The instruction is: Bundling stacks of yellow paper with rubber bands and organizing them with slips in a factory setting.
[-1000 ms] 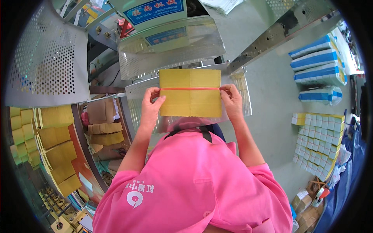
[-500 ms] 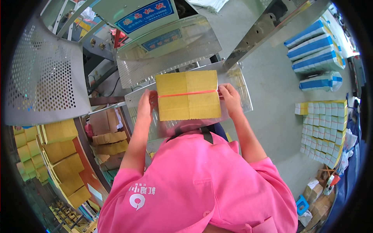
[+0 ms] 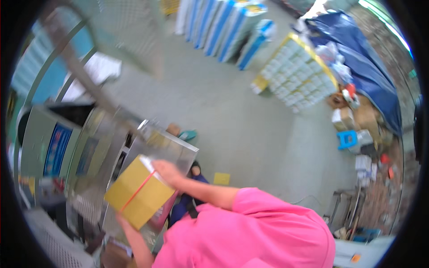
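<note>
A yellow stack of flat cartons (image 3: 137,192), bound by a red band, is held between both hands above the metal machine table (image 3: 174,147). My right hand (image 3: 169,172) grips its upper right edge. My left hand (image 3: 123,219) holds its lower edge, mostly hidden behind the stack. My pink shirt (image 3: 250,232) fills the lower middle of the picture. The whole picture is blurred and tilted.
A grey machine with blue panels (image 3: 56,147) stands at the left. Blue and white box stacks (image 3: 223,27), a pallet of small white boxes (image 3: 295,73), a blue tarp (image 3: 366,58) and a blue stool (image 3: 346,139) stand on the concrete floor (image 3: 250,129).
The view has swung sharply to the right and tilted, so the floor now fills the picture. The yellow stack stays between both hands and now sits at the lower left.
</note>
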A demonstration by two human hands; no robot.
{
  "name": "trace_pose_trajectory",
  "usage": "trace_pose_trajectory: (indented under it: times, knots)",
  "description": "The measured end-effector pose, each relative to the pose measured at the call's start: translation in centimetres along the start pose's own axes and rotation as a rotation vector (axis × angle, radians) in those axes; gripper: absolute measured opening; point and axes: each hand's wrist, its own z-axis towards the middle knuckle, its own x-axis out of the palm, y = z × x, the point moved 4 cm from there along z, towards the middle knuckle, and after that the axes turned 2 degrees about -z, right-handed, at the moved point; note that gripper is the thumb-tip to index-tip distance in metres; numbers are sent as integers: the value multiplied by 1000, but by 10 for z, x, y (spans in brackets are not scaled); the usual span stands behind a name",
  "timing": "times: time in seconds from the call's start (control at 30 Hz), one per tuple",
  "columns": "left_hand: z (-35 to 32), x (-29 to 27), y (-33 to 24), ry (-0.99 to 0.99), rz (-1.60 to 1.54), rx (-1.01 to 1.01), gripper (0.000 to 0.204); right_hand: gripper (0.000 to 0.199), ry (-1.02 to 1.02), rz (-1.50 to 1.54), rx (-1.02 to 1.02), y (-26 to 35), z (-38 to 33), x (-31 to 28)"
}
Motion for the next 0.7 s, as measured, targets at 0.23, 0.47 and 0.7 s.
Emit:
trace_pose_trajectory:
  times: [0.23, 0.47, 0.7]
  knots:
    - [-45, 100, 33, 264, 94, 16, 42, 36, -188, 201, 18, -16, -79, -108]
    - [-122, 271, 89, 422, 151, -137, 42, 37, -301, 686, 247, -88, -140, -251]
    - [-147, 448, 218, 571, 512, -183, 40, 38, -584, 843, 210, -161, -206, -455]
